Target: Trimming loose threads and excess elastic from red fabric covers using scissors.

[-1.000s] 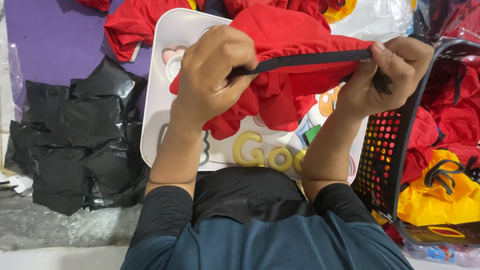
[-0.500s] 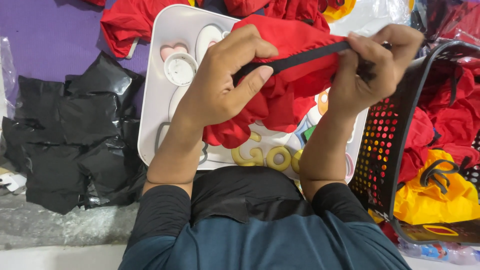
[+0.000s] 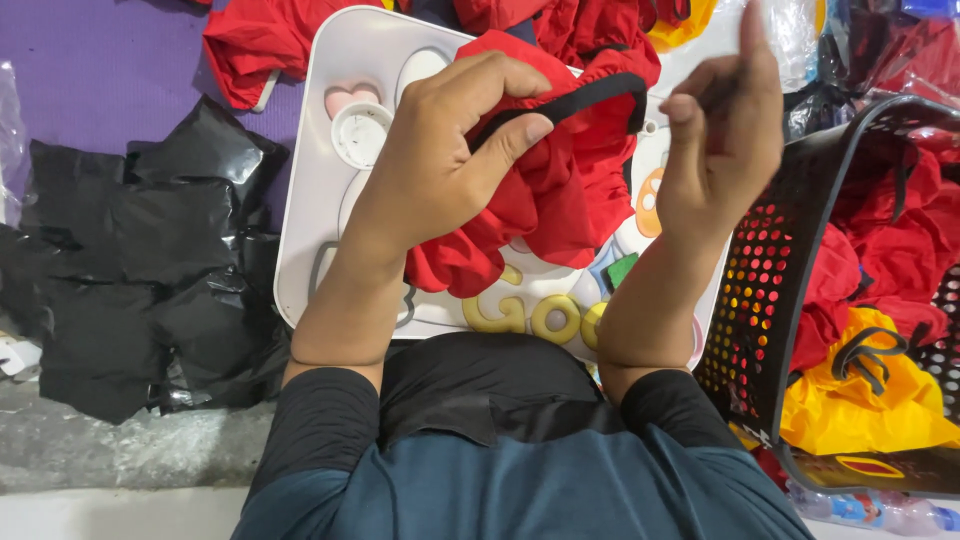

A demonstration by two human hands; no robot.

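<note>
My left hand (image 3: 440, 150) grips a bunched red garment (image 3: 560, 190) by its black elastic band (image 3: 570, 100), thumb and fingers pinched on the band. The cloth lies over a white plastic tray (image 3: 320, 190) with raised cartoon shapes and yellow letters. My right hand (image 3: 725, 130) is lifted to the right of the garment, fingers loosely curled and pointing up, clear of the band. I cannot make out anything held in it.
A black perforated basket (image 3: 770, 290) at the right holds red and yellow clothes (image 3: 880, 390). Several black plastic bags (image 3: 130, 260) lie at the left on a purple mat (image 3: 100, 70). More red garments (image 3: 250, 40) are piled beyond the tray.
My right hand has let go of the black band and risen away from it. The band, stretched taut between both hands before, now hangs slack from my left hand.
</note>
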